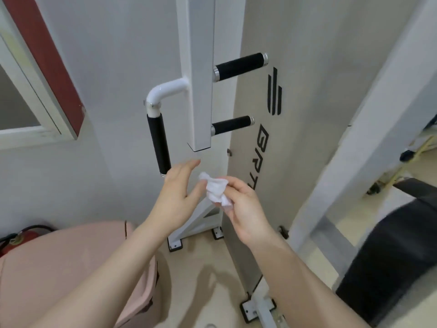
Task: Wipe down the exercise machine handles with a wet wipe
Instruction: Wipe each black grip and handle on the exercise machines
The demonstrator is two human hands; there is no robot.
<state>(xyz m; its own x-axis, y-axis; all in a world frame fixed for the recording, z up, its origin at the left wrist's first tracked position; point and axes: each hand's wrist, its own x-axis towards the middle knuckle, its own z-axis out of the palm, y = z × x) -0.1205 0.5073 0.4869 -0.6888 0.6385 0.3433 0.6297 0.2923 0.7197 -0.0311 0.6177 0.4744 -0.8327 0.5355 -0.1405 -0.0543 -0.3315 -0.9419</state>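
A white exercise machine post (201,67) carries three black grip handles. A vertical handle (159,143) hangs on a bent white tube at the left. Two horizontal handles stick out to the right, an upper handle (240,67) and a lower handle (231,125). Below the post, my right hand (243,209) pinches a crumpled white wet wipe (216,191). My left hand (176,195) is beside it with fingers spread, its thumb touching the wipe's left edge, just under the vertical handle's lower end.
A white panel with black lettering (264,143) stands behind the post. A black padded seat (397,252) is at the right. A window frame with a red edge (47,67) is at the left. A red fire extinguisher (14,242) stands low left. The frame's feet (175,243) are bolted to the floor.
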